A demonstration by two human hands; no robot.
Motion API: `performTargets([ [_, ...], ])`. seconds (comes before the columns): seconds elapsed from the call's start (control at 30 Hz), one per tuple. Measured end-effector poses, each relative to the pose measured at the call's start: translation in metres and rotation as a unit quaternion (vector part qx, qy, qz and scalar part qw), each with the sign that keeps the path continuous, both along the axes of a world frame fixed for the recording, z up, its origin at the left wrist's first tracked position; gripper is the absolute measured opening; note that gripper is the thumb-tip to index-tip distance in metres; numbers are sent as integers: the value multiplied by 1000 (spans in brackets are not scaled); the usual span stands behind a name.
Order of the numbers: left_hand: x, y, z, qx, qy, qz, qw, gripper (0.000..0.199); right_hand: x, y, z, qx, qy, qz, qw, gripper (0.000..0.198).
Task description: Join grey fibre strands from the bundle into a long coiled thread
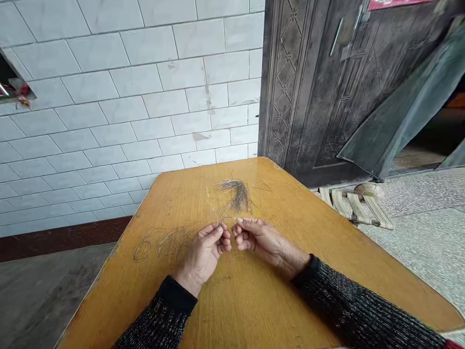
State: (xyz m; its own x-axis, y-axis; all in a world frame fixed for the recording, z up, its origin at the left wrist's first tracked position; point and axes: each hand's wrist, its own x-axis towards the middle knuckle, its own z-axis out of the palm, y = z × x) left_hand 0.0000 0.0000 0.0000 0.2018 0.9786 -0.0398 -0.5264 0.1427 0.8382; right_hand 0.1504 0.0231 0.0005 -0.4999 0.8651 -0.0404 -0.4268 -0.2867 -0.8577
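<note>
A thin metal wire (228, 217) runs in a small arc between my two hands. My left hand (209, 245) pinches it between thumb and fingers, and a thin free end sticks up above that hand. My right hand (259, 240) is closed, its thumb and forefinger on the wire's other side. Just beyond my hands lies a bent bundle of loose wires (240, 194). On the left of the table, several loops of wire (143, 250) lie flat, partly behind my left hand.
The yellow wooden table (232, 310) reaches toward a white tiled wall (145, 92). Right of it are a dark carved door (308, 87), a grey-green curtain (410, 106) and a low stool with woven straps (358, 206) on the floor.
</note>
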Motion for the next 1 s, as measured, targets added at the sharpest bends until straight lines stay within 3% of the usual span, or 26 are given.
performTargets([
  [0.2, -4, 5, -1, -12, -4, 4, 1000, 13, 10, 6, 0, 51, -27, -32, 998, 31],
  [0.4, -2, 3, 0, -10, 2, 14, 1000, 15, 7, 4, -6, 110, -99, -10, 989, 30],
  [0.5, -5, 3, -1, 1, 49, 20, 999, 16, 11, 7, -2, 151, -161, -17, 975, 31],
  [0.57, -7, 4, -2, 17, 110, 23, 994, 19, 16, 8, 3, 224, -215, -77, 948, 27],
  [0.63, -8, 4, -3, 36, 182, 24, 982, 21, 22, 8, 7, 350, -280, -189, 874, 18],
  [0.7, -6, 4, -4, 55, 248, 26, 967, 22, 25, 7, 8, 493, -347, -260, 754, 13],
  [0.77, -4, 4, -4, 68, 295, 24, 953, 22, 25, 5, 8, 607, -410, -251, 633, 16],
  [0.83, -3, 4, -4, 78, 326, 20, 942, 23, 24, 3, 7, 670, -466, -216, 535, 19],
  [0.9, -2, 4, -4, 83, 342, 14, 936, 22, 22, 1, 7, 700, -508, -194, 463, 21],
  [1.0, -2, 3, -4, 86, 347, 6, 934, 20, 21, -1, 10, 714, -542, -182, 403, 23],
])
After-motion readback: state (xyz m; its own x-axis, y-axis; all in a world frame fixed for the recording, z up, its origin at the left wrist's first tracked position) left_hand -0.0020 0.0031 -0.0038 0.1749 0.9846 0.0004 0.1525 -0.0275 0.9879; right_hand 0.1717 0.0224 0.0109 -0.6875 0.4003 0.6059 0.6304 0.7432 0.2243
